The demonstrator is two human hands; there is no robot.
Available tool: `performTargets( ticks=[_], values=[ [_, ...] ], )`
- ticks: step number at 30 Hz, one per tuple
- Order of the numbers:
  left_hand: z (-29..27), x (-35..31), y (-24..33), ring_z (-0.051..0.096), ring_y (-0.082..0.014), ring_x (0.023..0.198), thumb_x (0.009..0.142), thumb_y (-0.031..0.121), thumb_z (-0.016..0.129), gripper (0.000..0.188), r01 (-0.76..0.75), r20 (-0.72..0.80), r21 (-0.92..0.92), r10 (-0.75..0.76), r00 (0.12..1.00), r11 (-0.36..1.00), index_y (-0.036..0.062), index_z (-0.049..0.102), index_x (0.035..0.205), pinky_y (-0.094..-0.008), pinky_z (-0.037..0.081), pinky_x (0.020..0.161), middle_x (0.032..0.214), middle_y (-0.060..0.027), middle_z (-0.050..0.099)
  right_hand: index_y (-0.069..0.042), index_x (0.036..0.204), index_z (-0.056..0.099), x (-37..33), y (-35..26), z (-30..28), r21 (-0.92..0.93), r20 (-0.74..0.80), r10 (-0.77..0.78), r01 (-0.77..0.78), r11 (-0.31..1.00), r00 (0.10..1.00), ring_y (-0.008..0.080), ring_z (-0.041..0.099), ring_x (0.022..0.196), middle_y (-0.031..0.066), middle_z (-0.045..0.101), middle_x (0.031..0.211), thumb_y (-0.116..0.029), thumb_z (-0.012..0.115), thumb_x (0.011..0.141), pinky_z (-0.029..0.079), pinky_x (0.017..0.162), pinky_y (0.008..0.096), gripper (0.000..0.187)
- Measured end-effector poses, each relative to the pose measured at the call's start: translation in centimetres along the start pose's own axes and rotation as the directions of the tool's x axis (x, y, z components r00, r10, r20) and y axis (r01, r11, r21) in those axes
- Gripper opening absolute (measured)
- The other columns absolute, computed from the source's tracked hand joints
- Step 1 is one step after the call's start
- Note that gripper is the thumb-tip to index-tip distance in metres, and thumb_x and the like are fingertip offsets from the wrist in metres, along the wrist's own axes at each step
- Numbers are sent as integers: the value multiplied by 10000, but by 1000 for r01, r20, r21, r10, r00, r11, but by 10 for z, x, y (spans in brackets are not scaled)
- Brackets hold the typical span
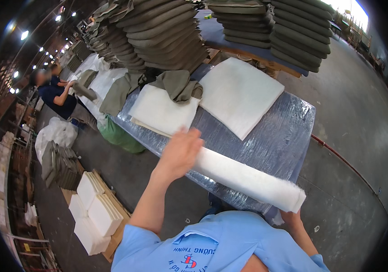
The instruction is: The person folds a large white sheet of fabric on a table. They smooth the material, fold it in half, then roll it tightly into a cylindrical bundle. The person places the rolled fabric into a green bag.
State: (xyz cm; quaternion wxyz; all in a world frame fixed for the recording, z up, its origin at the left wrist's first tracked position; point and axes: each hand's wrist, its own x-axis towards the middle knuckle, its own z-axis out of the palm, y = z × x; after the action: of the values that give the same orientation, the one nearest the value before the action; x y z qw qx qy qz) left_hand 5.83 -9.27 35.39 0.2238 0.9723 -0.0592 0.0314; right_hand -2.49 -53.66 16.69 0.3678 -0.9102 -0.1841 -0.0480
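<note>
A long strip of white fluffy padding (248,179), folded or rolled over, lies across the near edge of the plastic-wrapped table (266,131). My left hand (180,154) is closed at its left end, fingers slightly blurred. At the other end, my right hand (291,216) grips from below, with most fingers hidden behind the padding. Just beyond my left hand are layered white foam pads (164,106), with a crumpled grey-green fabric cover (176,86) on top. To their right, a large square white pad (244,95) lies flat.
Tall stacks of grey-green cushions (164,36) rise behind the table, with further stacks (298,34) at far right. White foam blocks (96,213) sit on a board on the floor at left. Two people (60,93) stand at far left. A red hose (343,156) crosses the right floor.
</note>
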Motion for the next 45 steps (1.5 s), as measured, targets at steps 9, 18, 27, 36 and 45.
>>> performTargets(
  ticks=[9,18,27,36,45],
  values=[
    [4,71,9,583,-418,1352,1087,576,364,671,50,843,67,-83,531,997,71,704,1370,-454,440,1142,1433,-233,641,-114,1258,699,-31,23,14,-85,26,-90,92,992,996,331,670,1195,106,706,1264,-256,779,883,495,1063,497,409],
    [39,86,-7,339,-320,1577,1132,548,323,674,118,858,-178,95,504,977,110,436,1631,-406,268,1293,1695,-145,389,-87,1213,669,-21,-7,19,201,39,127,-132,971,991,296,636,1146,116,638,1205,-256,849,835,510,987,411,452],
    [-90,54,-65,552,-320,1420,1144,428,408,582,196,581,-188,-52,812,962,0,572,1503,-374,380,1220,1487,-195,624,-93,1292,624,-66,58,24,23,266,214,-228,973,940,342,609,1151,132,606,1255,-260,850,826,497,975,447,544],
    [-10,20,-43,437,-370,1512,1136,484,357,584,185,736,-174,3,677,967,119,570,1540,-424,336,1251,1594,-195,524,-101,1172,678,-11,-23,9,120,-19,22,-19,993,1000,301,634,1129,137,620,1188,-206,908,740,524,954,405,501],
    [25,52,-22,404,-355,1539,1123,585,303,629,42,918,-83,60,393,996,230,506,1602,-435,301,1276,1635,-166,483,-70,1213,634,-26,-12,14,216,19,90,-92,972,996,281,613,1092,117,582,1205,-219,883,788,511,954,382,515]
  ],
)
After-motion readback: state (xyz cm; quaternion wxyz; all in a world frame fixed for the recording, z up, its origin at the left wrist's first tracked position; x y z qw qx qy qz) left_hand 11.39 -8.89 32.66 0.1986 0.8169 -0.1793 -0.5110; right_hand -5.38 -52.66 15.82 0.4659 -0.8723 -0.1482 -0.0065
